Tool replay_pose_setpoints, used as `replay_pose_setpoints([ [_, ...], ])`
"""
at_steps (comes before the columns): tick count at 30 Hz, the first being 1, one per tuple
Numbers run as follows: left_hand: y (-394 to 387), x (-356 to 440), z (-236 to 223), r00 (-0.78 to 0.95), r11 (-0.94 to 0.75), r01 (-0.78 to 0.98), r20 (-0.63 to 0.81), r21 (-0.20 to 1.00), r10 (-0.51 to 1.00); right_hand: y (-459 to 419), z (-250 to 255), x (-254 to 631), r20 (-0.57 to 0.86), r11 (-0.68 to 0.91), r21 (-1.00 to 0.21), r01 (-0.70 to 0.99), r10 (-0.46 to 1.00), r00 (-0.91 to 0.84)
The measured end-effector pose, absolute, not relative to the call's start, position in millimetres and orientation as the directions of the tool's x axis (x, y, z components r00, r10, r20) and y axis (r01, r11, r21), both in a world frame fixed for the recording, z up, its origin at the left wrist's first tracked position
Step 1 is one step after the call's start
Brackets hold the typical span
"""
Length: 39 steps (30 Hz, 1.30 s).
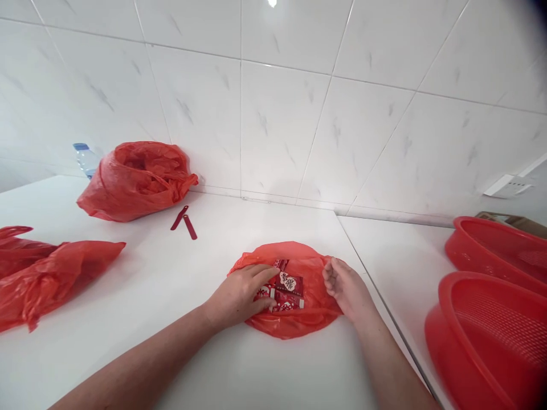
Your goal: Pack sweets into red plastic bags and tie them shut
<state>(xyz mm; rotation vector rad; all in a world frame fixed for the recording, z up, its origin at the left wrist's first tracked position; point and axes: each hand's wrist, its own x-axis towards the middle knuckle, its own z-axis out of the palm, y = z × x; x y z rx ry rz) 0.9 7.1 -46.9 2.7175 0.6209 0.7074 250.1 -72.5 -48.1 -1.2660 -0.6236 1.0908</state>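
The left hand (239, 296) lies flat with fingers spread over red printed packets (288, 286) at the centre of a flattened red plastic bag (310, 319), and the right hand (348, 287) rests open and slightly curled on the bag's right side, neither grip closed, all at the middle of the white worktop (171, 285). From there, a crumpled red plastic bag (137, 182) sits at eleven o'clock against the tiled wall (277, 114), a plastic water bottle (85, 159) just behind it, with two narrow red strips (183, 222) nearer. Bunched red plastic bags (55, 279) lie at nine o'clock, and two red plastic colanders (487, 341) stand at three o'clock.
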Motion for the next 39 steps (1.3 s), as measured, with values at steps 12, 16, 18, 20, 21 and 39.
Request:
replay_pose_setpoints([
  [12,29.3,1.4,-52.4,0.599,-0.870,0.422,0.641,0.256,0.480,-81.3,-24.1,232.6,0.085,0.101,-0.995,-0.017,0.904,0.419],
  [16,30.2,2.2,-52.5,0.615,-0.861,0.422,0.609,0.283,0.501,-66.2,-24.6,243.4,-0.105,-0.098,-0.994,-0.042,0.836,0.538],
  [18,30.5,2.1,-52.5,0.613,-0.840,0.449,0.579,0.306,0.538,-58.5,-22.0,239.1,-0.130,-0.134,-0.990,-0.034,0.810,0.572],
  [20,31.0,1.8,-53.2,0.611,-0.810,0.484,0.534,0.331,0.584,-51.8,-17.2,228.5,-0.055,-0.081,-0.996,0.024,0.836,0.546],
  [21,31.3,1.7,-53.8,0.612,-0.793,0.503,0.505,0.344,0.608,-48.6,-15.1,222.3,-0.011,-0.054,-0.996,0.069,0.860,0.510],
  [39,31.3,-5.1,-55.1,0.611,-0.726,0.497,0.401,0.476,0.682,-40.0,-60.3,254.3,-0.174,0.058,-0.809,-0.586,0.927,0.332],
])
